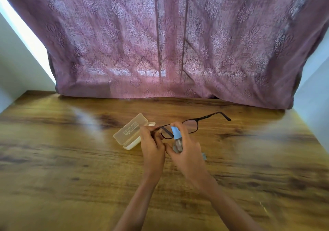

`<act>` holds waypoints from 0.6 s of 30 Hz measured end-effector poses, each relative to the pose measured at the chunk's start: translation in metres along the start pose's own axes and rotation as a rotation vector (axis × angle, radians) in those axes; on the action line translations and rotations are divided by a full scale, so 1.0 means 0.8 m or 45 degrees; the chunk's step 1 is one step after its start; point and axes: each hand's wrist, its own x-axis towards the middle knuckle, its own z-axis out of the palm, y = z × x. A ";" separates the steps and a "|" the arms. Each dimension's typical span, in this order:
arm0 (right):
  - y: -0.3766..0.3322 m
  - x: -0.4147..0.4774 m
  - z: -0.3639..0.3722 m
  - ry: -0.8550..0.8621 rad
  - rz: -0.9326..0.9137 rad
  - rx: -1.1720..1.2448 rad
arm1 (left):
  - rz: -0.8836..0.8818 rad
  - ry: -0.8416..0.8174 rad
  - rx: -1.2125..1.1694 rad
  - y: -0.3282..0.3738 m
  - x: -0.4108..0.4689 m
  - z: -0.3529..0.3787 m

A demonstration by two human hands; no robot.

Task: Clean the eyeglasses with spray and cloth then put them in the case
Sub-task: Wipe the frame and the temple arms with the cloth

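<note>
Step in hand: You were at the spraying step; the wiping and the casing were not yet done, by my reading.
Left hand: Your left hand held the eyeglasses just to the right of the case, its fingers curled round the near end of the frame.
Right hand: Your right hand was wrapped round the spray bottle, further to the right of the case, with one finger curled over the blue nozzle; whether it was pressing down could not be told.
Eyeglasses: They were lifted off the counter, one arm unfolded and pointing away from the case toward the right, with the nozzle close against the lens nearer the case.
Case: It lay open on the counter, lid tipped back, just behind your left hand.
Cloth: A small grey-blue scrap showed well right of the case, at the edge of your right hand; I could not tell whether it was the cloth.
Backdrop: A mauve patterned curtain hung behind the case.
Next move: It called for wetting both lenses lightly, setting the bottle down clear of the case, then taking up the cloth while your left hand kept the frame steady.
</note>
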 end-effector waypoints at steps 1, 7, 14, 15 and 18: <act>0.000 0.000 0.000 0.003 0.003 -0.009 | 0.003 -0.002 -0.003 0.001 -0.001 0.000; -0.004 0.002 -0.003 0.095 -0.021 -0.067 | -0.003 0.002 0.019 0.001 0.001 0.000; -0.007 0.006 -0.010 -0.002 -0.018 -0.246 | -0.007 -0.012 0.029 0.003 0.000 0.001; -0.008 0.004 -0.009 -0.005 -0.013 -0.277 | 0.002 -0.020 0.033 0.003 0.000 0.000; -0.008 0.000 -0.010 0.038 0.010 -0.340 | 0.040 -0.030 0.072 0.003 0.000 -0.002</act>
